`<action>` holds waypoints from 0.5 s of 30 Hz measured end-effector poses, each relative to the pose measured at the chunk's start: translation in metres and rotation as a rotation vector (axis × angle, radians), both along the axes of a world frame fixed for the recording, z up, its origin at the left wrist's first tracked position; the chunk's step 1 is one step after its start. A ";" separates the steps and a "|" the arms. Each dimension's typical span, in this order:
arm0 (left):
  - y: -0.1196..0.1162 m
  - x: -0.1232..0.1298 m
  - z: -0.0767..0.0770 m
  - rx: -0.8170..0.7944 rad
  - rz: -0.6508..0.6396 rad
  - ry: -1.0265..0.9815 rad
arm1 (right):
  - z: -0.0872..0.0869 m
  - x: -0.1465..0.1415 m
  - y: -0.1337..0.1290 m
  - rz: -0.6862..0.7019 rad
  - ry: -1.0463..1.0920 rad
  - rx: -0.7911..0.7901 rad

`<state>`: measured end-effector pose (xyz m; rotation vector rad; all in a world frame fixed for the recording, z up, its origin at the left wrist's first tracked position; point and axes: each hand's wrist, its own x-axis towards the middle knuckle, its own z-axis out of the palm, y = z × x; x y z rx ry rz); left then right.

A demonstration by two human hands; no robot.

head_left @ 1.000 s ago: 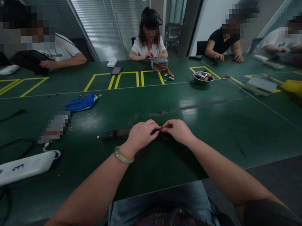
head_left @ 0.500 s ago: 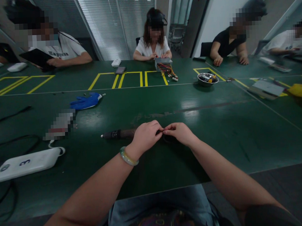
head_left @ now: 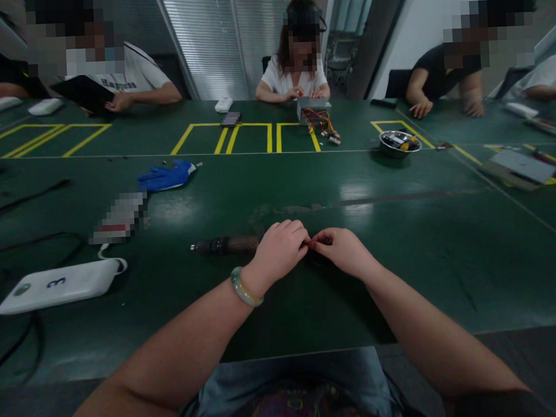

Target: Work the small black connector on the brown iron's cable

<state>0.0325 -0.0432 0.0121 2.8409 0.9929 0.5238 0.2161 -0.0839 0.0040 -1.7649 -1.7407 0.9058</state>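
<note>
A dark electric screwdriver (head_left: 228,245) lies on the green table, its metal tip pointing left and its rear part hidden behind my left hand (head_left: 282,248). The fingers of my left hand are closed in a pinch at its right side. My right hand (head_left: 347,251) meets it there, thumb and forefinger pressed together. Whatever the fingertips hold is too small and hidden to name. A dark thing, perhaps a cable, shows faintly on the table below the fingertips.
Left on the table (head_left: 172,324) are a white power bank (head_left: 60,285), a blurred-out phone (head_left: 122,216), black cables and a blue glove (head_left: 168,175). A metal bowl (head_left: 399,145) of small parts stands back right. Several people sit opposite, one at a metal box (head_left: 313,107) with wires.
The view has shifted, so most things on the table appear slightly further right. My hands stay together, both fingertips still pinched at the same place beside the screwdriver.
</note>
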 end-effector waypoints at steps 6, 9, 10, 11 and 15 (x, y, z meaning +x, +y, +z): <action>0.000 -0.001 0.000 0.026 0.000 0.025 | 0.002 0.003 0.000 0.007 0.012 0.022; 0.000 -0.001 0.001 0.025 -0.005 0.018 | 0.001 0.006 0.002 0.034 0.103 -0.019; 0.001 -0.001 0.000 0.021 -0.008 0.014 | 0.001 0.006 0.002 0.054 0.152 -0.040; 0.001 -0.002 0.000 0.018 -0.009 0.011 | 0.000 0.006 0.002 0.079 0.203 -0.063; 0.003 -0.003 0.000 0.007 -0.006 0.012 | -0.002 0.005 0.000 0.097 0.291 -0.075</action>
